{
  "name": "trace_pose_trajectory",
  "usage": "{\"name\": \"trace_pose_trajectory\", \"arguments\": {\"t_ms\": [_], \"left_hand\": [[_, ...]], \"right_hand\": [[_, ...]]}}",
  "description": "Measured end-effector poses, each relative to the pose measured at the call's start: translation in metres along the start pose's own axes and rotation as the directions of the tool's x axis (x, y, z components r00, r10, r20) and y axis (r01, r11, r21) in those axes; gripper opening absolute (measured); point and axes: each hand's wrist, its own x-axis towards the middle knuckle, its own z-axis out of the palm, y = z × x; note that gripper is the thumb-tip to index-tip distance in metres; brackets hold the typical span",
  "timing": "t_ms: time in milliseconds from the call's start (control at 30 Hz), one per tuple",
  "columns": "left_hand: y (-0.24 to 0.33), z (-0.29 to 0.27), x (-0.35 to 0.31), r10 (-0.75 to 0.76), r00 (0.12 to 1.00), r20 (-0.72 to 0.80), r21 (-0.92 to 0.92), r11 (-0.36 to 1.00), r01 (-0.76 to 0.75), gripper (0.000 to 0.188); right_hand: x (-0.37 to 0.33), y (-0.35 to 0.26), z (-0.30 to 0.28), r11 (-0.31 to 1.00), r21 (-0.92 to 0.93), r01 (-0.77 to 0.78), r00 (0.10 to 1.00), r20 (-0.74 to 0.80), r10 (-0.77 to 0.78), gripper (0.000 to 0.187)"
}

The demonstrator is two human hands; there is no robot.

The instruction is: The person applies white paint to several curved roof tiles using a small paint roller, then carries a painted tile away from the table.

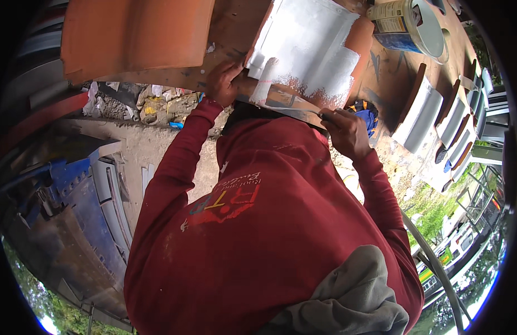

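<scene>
A paint roller (pixel 263 84), its narrow sleeve coated in white, lies against the near left part of a curved clay roof tile (pixel 303 42). My right hand (pixel 348 131) is closed round the roller's handle, and the thin wire frame runs leftward from it to the sleeve. White paint covers most of the tile; bare orange-brown shows along its right side and patchily at the near edge. At the tile's near left corner, my left hand (pixel 223 84) has its fingers curled in against the edge, steadying it.
An unpainted orange tile (pixel 135 36) lies at the left. A paint bucket (pixel 409 28) rests tipped on its side at the far right of the brown table (pixel 381 84). Several white-painted tiles (pixel 419 114) stand along the right. Rubble and scraps (pixel 152 106) litter the ground.
</scene>
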Motion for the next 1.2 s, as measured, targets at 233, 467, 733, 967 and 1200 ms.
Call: {"name": "trace_pose_trajectory", "arguments": {"t_ms": [233,467,733,967,1200], "left_hand": [[0.009,-0.007,0.003,-0.019,1.0,0.012,-0.041,0.999,0.019,0.025],[0.007,-0.003,0.001,0.0,1.0,-0.023,-0.044,0.999,-0.001,0.021],[0.006,-0.004,0.001,0.008,1.0,-0.021,-0.042,0.999,-0.009,0.023],[0.006,-0.002,0.002,0.015,0.999,-0.032,-0.041,0.999,-0.016,0.025],[0.006,-0.003,0.003,0.037,0.999,-0.02,-0.03,0.999,-0.038,0.025]], "right_hand": [[0.004,0.01,0.016,0.942,0.276,-0.189,0.967,0.218,0.13,0.02],[-0.003,0.007,0.013,0.75,0.566,-0.342,0.939,0.237,0.25,0.023],[0.016,-0.003,0.003,0.994,-0.082,0.074,0.997,0.02,-0.072,0.014],[0.0,-0.005,0.004,0.988,-0.155,0.015,0.999,0.032,-0.01,0.014],[0.012,-0.014,0.001,0.982,-0.159,0.099,0.989,0.125,-0.079,0.011]]}}
